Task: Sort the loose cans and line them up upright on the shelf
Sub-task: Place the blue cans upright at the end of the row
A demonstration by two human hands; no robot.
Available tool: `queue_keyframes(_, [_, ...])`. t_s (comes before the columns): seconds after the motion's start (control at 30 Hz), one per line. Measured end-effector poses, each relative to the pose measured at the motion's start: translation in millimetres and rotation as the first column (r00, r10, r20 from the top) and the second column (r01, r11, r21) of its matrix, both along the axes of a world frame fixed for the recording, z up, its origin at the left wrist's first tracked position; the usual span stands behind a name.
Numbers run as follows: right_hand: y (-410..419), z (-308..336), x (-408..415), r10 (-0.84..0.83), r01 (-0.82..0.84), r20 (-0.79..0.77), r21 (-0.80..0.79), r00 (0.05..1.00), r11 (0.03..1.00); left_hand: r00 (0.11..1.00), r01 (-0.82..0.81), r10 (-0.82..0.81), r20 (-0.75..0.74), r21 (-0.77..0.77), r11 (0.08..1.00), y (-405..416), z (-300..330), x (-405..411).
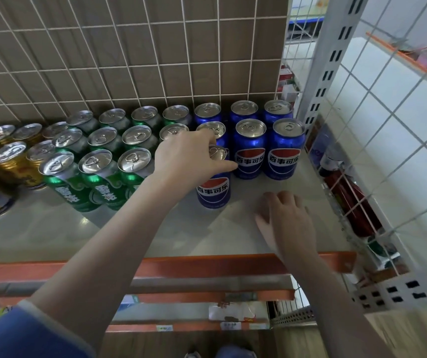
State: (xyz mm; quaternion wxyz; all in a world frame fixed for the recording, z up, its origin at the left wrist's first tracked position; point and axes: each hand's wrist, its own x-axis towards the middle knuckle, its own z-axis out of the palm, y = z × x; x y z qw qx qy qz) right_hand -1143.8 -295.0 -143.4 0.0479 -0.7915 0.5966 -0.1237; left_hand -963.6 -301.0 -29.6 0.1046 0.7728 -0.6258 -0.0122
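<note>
Down at the front, the orange front edge of the shelf runs across the view, with a blue sleeve low at the left corner. Just past that edge, near the shelf's right end, the right hand rests on the pale surface, palm down, fingers loosely bent, holding nothing.

A little deeper, the left hand reaches in from the lower left and grips the top rim of a blue cola can, fingers curled over its lid. That can stands upright on the shelf, forward of the other blue ones, alone in the front row on the right-hand side.

Right behind and beside it, the blue cans stand upright in rows running to the back right corner, packed close together. To their left, the green cans stand upright in three rows, the front ones level with the gripped can. Further left, toward the shelf's left end, the gold cans cluster upright too.

At the very back, a white wire grid rises over a brown panel. Along the right end, a white slotted post and a wire side panel close off the shelf.
</note>
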Motion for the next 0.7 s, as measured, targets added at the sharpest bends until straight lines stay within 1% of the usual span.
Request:
queue_keyframes(0.07, [-1, -4, 2, -0.011, 0.011, -0.002, -0.029, 1.000, 1.000, 0.999, 0.014, -0.015, 0.031, 0.009, 1.000, 2, -1, 1])
queue_keyframes(0.13, [-2, -6, 2, -0.009, 0.009, -0.005, -0.062, 1.000, 0.998, 0.999, 0.026, -0.026, 0.027, 0.011, 1.000, 6, -3, 3])
queue_keyframes(0.23, [-1, -8, -1, 0.007, -0.007, 0.000, -0.106, 1.000, 0.994, 0.999, 0.047, -0.046, -0.024, 0.021, 0.999, 13, -4, 9])
queue_keyframes(0.37, [-1, -11, -2, 0.025, -0.024, 0.011, -0.129, 1.000, 0.991, 0.978, 0.161, -0.158, -0.134, 0.009, 0.987, 18, -5, 16])
queue_keyframes(0.43, [-1, -12, -2, 0.023, -0.021, 0.014, -0.132, 1.000, 0.991, 0.972, 0.188, -0.188, -0.143, -0.010, 0.982, 18, -7, 17])
queue_keyframes(0.57, [2, -12, -3, 0.035, -0.033, 0.015, -0.134, 0.999, 0.990, 0.971, 0.194, -0.197, -0.138, -0.033, 0.980, 19, -9, 14])
queue_keyframes(0.7, [12, -11, -8, 0.061, -0.053, 0.052, -0.143, 0.997, 0.988, 0.985, 0.131, -0.139, -0.100, -0.084, 0.988, 28, -16, 8])
